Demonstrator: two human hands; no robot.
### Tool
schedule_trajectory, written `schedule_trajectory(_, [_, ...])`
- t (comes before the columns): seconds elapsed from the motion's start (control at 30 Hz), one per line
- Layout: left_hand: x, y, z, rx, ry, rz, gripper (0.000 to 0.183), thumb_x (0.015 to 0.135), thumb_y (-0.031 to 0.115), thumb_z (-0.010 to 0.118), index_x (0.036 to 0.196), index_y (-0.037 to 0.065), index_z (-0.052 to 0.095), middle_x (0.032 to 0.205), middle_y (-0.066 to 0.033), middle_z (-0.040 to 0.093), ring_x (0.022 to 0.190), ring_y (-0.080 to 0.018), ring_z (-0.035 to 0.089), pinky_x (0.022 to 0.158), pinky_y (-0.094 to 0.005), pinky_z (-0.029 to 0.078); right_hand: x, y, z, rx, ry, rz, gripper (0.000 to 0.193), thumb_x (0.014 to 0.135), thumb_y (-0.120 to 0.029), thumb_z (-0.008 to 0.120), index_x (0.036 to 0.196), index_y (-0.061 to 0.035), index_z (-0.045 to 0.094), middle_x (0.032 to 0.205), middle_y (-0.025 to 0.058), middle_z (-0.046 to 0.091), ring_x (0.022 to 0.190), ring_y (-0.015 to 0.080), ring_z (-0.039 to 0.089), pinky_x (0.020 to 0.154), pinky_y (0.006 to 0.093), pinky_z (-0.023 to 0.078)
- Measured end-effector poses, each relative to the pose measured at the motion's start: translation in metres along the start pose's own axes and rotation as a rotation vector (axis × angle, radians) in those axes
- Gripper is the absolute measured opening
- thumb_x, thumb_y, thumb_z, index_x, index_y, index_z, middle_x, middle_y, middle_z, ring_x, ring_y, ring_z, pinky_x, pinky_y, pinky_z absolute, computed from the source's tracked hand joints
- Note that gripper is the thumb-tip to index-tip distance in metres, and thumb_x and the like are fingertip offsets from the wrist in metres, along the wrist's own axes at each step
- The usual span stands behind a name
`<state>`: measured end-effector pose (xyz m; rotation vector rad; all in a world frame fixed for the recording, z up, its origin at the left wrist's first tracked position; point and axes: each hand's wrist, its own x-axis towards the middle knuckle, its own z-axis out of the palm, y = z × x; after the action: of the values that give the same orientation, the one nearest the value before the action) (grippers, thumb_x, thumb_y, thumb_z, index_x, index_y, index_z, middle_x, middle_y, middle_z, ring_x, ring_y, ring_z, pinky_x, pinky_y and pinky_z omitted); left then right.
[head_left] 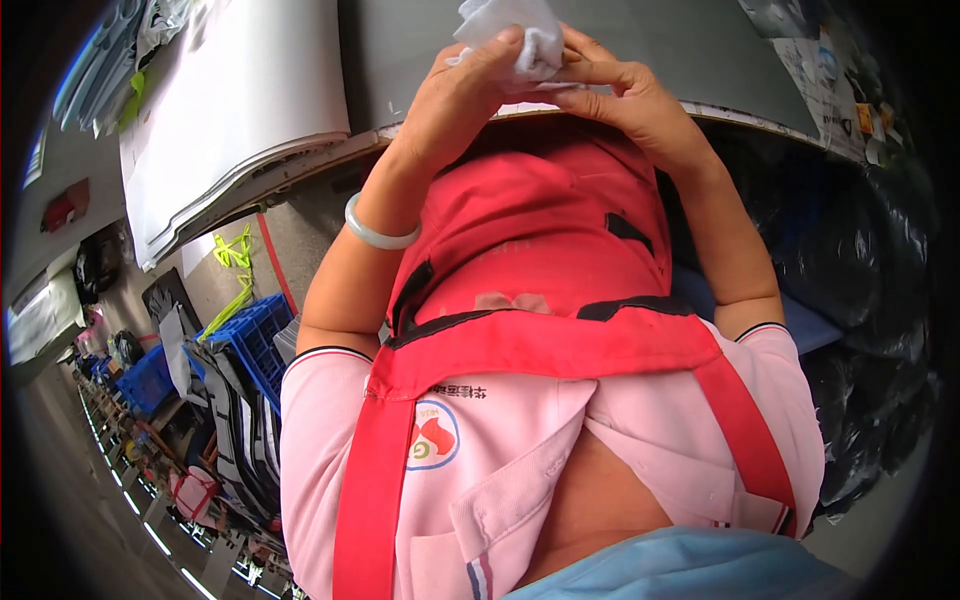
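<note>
Fingers (605,73) on cloth (540,45) near table edge (745,118)

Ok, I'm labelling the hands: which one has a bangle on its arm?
The left hand: a pale bangle circles its forearm. The right hand has none on its bare forearm. Both touch the white cloth.

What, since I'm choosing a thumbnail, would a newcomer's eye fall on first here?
The bright red apron in the middle stands out first, over a pink shirt. Above it, the left hand and right hand hold a crumpled white cloth. Large white sheets shine at the upper left.
</note>
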<state>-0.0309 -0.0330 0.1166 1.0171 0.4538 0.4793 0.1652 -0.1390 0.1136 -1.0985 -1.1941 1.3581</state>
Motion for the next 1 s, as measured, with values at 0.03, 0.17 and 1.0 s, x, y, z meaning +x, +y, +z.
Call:
schedule_trajectory(0.03, [-0.001, 0.001, -0.005, 0.001, 0.001, 0.001, 0.048, 0.103, 0.034, 0.049, 0.127, -0.008, 0.054, 0.123, -0.0226, 0.063, 0.118, -0.0351, 0.062, 0.104, -0.0448, 0.048, 0.000, 0.000, -0.004, 0.000, -0.001, -0.001, 0.040, 0.090, -0.028, 0.073, 0.124, -0.0075, 0.069, 0.153, 0.0079, 0.042, 0.144, 0.0279, 0.034, 0.113, 0.0381, 0.033])
schedule_trajectory(0.17, [-0.005, 0.003, -0.012, -0.273, 0.008, 0.041, 0.050, 0.106, 0.035, 0.037, 0.134, -0.004, 0.049, 0.136, -0.0267, 0.054, 0.121, -0.0423, 0.058, 0.106, -0.0505, 0.046, 0.009, 0.002, -0.026, -0.516, 0.274, -0.225, 0.058, 0.096, -0.032, 0.064, 0.149, -0.0147, 0.046, 0.155, 0.0073, 0.040, 0.144, 0.0253, 0.034, 0.116, 0.0405, 0.027])
schedule_trajectory(1.0, [0.005, -0.009, 0.005, -0.128, -0.032, -0.158, 0.056, 0.104, 0.044, 0.047, 0.132, -0.004, 0.051, 0.122, -0.0141, 0.061, 0.110, -0.0259, 0.063, 0.096, -0.0367, 0.051, -0.014, -0.015, 0.053, 0.200, 0.047, -0.139, 0.057, 0.096, -0.032, 0.068, 0.146, -0.0140, 0.049, 0.147, 0.0095, 0.046, 0.102, 0.0133, 0.066, 0.084, 0.0251, 0.050])
